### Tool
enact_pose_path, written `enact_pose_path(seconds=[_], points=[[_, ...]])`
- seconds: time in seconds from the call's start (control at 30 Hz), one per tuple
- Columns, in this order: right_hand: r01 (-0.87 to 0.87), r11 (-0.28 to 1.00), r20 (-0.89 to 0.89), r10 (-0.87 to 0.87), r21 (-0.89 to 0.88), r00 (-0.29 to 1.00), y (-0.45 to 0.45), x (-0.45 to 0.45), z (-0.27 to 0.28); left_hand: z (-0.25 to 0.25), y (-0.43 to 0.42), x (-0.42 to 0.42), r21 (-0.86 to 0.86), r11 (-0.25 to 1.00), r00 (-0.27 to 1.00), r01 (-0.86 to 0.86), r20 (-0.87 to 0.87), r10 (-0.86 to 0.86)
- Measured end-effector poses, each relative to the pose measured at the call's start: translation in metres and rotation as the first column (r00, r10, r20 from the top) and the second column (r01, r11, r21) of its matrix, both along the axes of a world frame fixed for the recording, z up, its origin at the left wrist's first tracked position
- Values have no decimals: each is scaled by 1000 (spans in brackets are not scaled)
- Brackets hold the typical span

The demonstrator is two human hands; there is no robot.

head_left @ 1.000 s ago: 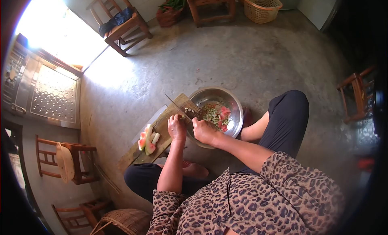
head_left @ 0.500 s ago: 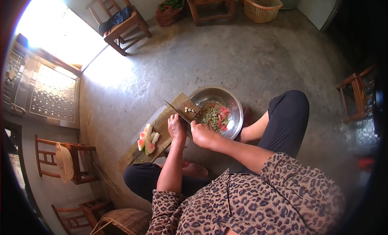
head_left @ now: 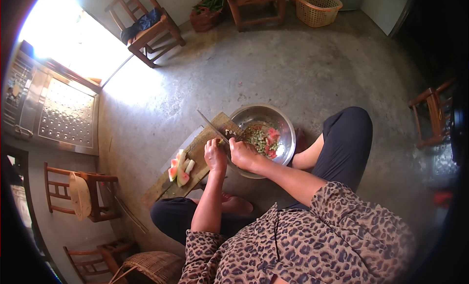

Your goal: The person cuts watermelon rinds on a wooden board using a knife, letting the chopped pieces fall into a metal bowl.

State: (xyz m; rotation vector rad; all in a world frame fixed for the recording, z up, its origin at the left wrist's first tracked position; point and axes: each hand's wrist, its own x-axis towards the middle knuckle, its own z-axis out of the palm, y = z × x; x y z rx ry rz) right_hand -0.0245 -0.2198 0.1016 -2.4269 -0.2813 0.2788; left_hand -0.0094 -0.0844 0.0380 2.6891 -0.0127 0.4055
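Observation:
My right hand point(head_left: 243, 154) is closed round the handle of a kitchen knife point(head_left: 209, 121), its blade slanting up and left across the wooden board point(head_left: 198, 149). On the board, left of the handle, the curled fingers of my left hand point(head_left: 215, 156) press on a piece of watermelon rind, mostly hidden by them. Several watermelon slices point(head_left: 181, 170) with pale rind and pink flesh lie lower on the board. Touching the board's upper right end is a steel bowl point(head_left: 290, 132), which holds small green chopped bits point(head_left: 256, 137) and pink flesh pieces point(head_left: 272, 134).
My bent legs point(head_left: 347, 137) flank the board and bowl on the concrete floor point(head_left: 303, 69). Wooden chairs point(head_left: 151, 32) stand around, one with a straw hat point(head_left: 78, 196). A plastic basket point(head_left: 317, 8) and a red bag of greens point(head_left: 205, 18) are at the back. A woven basket point(head_left: 151, 267) sits lower left.
The knife has lifted slightly, and its blade now shows more of its flat side. Small pale pieces by the blade are now partly hidden. Both hands stay nearly in place.

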Motion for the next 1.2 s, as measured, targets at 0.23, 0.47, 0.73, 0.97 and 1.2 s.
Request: enact_pose_path(seconds=[0.23,0.47,0.73,0.97,1.2], points=[[-15,1000,-13,14,-25,1000,-6,-18,10,-2,2,2,32,999,1000,10,-30,-9],[-66,997,-48,64,-33,997,-9,-27,21,3,0,3,73,997,998,4,-66,1],[-63,998,-10,63,7,998,-2,-21,9,0,1,4,116,993,999,16,-52,-10],[17,997,24,-19,78,1000,11,14,-11,-1,1,3,52,998,997,36,-68,-33],[14,998,-33,-12,53,999,0,9,-4,6,2,-4,28,999,997,-18,-70,19]])
